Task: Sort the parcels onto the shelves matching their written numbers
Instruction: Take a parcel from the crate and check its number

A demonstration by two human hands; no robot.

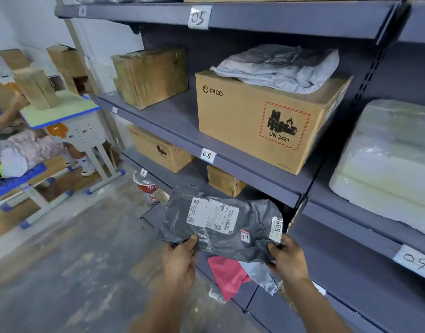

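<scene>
I hold a dark grey plastic parcel (252,219) in front of the grey shelves. It carries a white shipping label, a strip reading 5868 and a small tag with the handwritten number 14. My left hand (181,258) pinches its near left edge. My right hand (287,258) grips its near right corner. Shelf tags read 05 (199,17), 08 (208,155) and 09 (416,260).
Shelf 08 bears a PICO carton (252,121) with a grey bag (278,67) on top, and a taped brown box (153,75). A white wrapped block (389,162) lies on shelf 09. Pink and grey bags (230,275) sit below. A small desk (72,123) and a seated person are at left.
</scene>
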